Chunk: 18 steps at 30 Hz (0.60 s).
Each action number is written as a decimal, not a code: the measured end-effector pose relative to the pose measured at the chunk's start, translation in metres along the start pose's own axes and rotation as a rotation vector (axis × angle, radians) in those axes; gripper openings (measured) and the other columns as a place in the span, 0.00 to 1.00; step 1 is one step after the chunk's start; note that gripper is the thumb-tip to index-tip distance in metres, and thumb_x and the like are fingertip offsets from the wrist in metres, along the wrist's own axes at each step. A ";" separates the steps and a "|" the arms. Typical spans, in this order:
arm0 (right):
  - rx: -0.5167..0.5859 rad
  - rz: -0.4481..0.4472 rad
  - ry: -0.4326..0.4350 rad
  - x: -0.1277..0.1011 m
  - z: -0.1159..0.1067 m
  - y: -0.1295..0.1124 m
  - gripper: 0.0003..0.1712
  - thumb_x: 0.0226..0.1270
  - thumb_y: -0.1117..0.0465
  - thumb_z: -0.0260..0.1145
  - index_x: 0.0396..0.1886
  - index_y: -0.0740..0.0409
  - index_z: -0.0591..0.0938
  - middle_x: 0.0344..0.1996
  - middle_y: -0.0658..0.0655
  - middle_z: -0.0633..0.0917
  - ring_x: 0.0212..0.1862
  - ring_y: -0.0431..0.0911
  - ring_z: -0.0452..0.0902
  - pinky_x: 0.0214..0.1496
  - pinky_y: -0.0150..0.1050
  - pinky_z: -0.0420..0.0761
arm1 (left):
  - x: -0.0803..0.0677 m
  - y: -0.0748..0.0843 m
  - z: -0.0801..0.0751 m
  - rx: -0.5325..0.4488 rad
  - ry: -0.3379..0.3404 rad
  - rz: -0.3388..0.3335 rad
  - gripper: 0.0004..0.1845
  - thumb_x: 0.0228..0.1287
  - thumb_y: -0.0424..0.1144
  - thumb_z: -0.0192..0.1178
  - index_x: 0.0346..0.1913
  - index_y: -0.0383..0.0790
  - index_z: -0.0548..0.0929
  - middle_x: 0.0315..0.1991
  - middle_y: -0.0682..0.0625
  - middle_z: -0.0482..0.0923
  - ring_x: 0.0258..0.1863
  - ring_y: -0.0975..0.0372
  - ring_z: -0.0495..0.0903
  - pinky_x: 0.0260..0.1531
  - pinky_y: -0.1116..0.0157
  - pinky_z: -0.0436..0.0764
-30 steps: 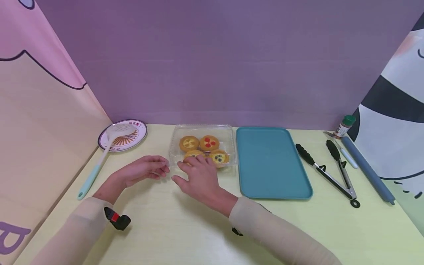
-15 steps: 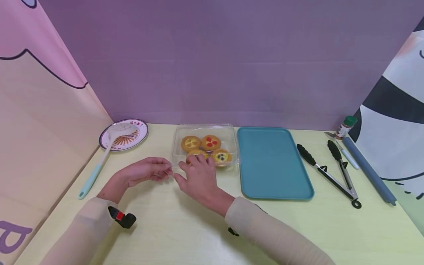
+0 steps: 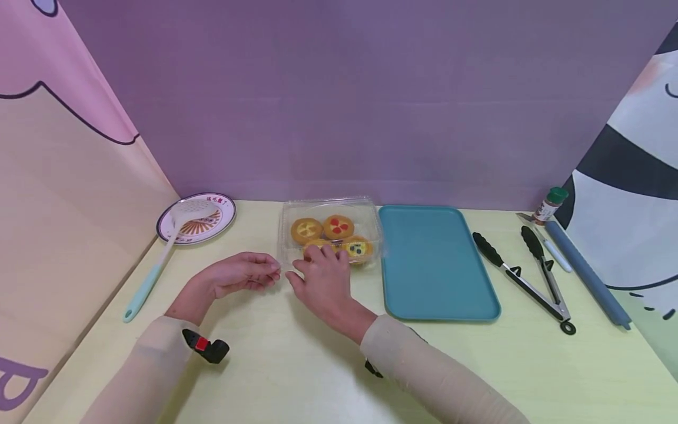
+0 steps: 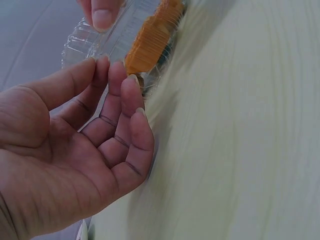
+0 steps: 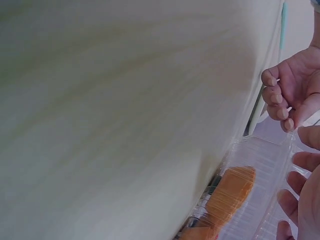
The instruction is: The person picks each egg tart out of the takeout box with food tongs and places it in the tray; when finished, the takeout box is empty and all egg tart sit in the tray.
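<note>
A clear plastic clamshell box (image 3: pixel 365 215) holds several round tarts (image 3: pixel 306 231) with yellow, red and dark-dotted tops. My left hand (image 3: pixel 241 274) pinches the box's front left corner between thumb and index fingertip; the left wrist view shows the tips meeting at the clear rim. Over the front edge lies my right hand (image 3: pixel 325 288), its loosely bent fingers on or just above the lid, covering part of one front tart. In the right wrist view the right fingers (image 5: pixel 306 161) are beside the lid's edge, and exact contact is unclear.
A teal tray (image 3: pixel 439 265) lies right of the box. Farther right are black-and-silver tongs (image 3: pixel 535 288), a knife (image 3: pixel 557 254), a green-capped shaker (image 3: pixel 551 204) and a blue roll (image 3: pixel 588 274). At left, a skimmer (image 3: pixel 159 265) rests on a patterned plate (image 3: pixel 225 215).
My left hand has moved right onto the box's corner and now pinches it. The box has shifted slightly right and tilted a little. The right hand has stayed nearly in place.
</note>
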State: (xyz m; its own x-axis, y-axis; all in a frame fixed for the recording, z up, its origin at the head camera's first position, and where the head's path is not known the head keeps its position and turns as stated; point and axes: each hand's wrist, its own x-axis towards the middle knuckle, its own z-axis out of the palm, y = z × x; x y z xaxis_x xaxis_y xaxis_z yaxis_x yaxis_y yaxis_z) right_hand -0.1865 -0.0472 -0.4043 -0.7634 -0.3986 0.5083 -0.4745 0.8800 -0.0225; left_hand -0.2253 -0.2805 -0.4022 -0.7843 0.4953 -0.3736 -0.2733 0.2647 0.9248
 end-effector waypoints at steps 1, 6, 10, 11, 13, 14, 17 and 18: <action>0.001 0.000 0.002 0.000 0.001 0.000 0.15 0.69 0.35 0.61 0.45 0.29 0.89 0.43 0.41 0.81 0.48 0.43 0.73 0.47 0.43 0.69 | 0.001 0.000 0.000 -0.006 -0.002 -0.001 0.08 0.76 0.41 0.55 0.47 0.40 0.81 0.40 0.53 0.84 0.39 0.64 0.81 0.45 0.65 0.80; 0.007 0.000 0.037 0.001 0.004 0.001 0.13 0.68 0.36 0.63 0.45 0.28 0.89 0.41 0.40 0.80 0.47 0.42 0.73 0.46 0.43 0.68 | 0.003 -0.001 -0.001 -0.016 -0.005 -0.005 0.07 0.75 0.40 0.56 0.45 0.41 0.81 0.37 0.55 0.83 0.36 0.65 0.81 0.42 0.66 0.80; 0.007 -0.004 0.073 0.001 0.008 0.001 0.10 0.67 0.37 0.66 0.43 0.27 0.89 0.39 0.40 0.79 0.45 0.42 0.72 0.45 0.43 0.67 | 0.003 -0.001 -0.001 -0.005 0.001 -0.008 0.07 0.75 0.41 0.56 0.45 0.42 0.81 0.36 0.55 0.82 0.35 0.65 0.81 0.42 0.66 0.80; 0.006 -0.005 0.078 0.001 0.008 0.001 0.10 0.66 0.38 0.66 0.42 0.27 0.89 0.38 0.41 0.79 0.45 0.42 0.72 0.44 0.43 0.67 | 0.003 -0.001 0.000 -0.001 0.003 -0.009 0.07 0.75 0.41 0.56 0.45 0.41 0.81 0.36 0.55 0.82 0.35 0.65 0.80 0.42 0.66 0.80; 0.007 -0.007 0.089 0.002 0.009 0.001 0.08 0.66 0.39 0.67 0.41 0.27 0.89 0.37 0.41 0.78 0.44 0.42 0.72 0.44 0.43 0.67 | 0.004 -0.001 0.000 0.005 0.008 -0.012 0.08 0.75 0.40 0.56 0.46 0.40 0.80 0.35 0.55 0.82 0.35 0.65 0.80 0.41 0.66 0.80; 0.006 -0.007 0.096 0.002 0.009 0.001 0.08 0.66 0.39 0.68 0.41 0.27 0.89 0.37 0.41 0.78 0.43 0.42 0.72 0.44 0.43 0.67 | 0.004 0.000 0.000 0.007 0.010 -0.013 0.08 0.75 0.40 0.57 0.46 0.39 0.80 0.35 0.55 0.82 0.35 0.65 0.80 0.41 0.66 0.80; 0.007 -0.010 0.127 0.003 0.010 0.001 0.07 0.65 0.41 0.69 0.39 0.28 0.90 0.36 0.42 0.78 0.42 0.43 0.72 0.43 0.43 0.66 | 0.005 0.000 0.001 0.011 0.018 -0.015 0.09 0.75 0.41 0.57 0.47 0.38 0.80 0.35 0.55 0.82 0.35 0.64 0.80 0.42 0.65 0.81; 0.006 -0.011 0.137 0.003 0.010 0.001 0.06 0.65 0.41 0.70 0.38 0.28 0.90 0.35 0.42 0.78 0.42 0.43 0.72 0.43 0.43 0.66 | 0.006 -0.001 0.001 0.013 0.018 -0.013 0.09 0.75 0.41 0.56 0.47 0.37 0.80 0.35 0.54 0.82 0.35 0.64 0.81 0.42 0.65 0.81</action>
State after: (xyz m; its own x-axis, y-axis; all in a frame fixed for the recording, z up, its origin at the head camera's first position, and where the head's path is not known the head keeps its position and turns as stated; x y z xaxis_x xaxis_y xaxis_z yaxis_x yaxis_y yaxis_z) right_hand -0.1939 -0.0499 -0.4112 -0.6914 -0.3686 0.6214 -0.4851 0.8742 -0.0211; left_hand -0.2292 -0.2771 -0.4049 -0.7906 0.4768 -0.3842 -0.2767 0.2816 0.9188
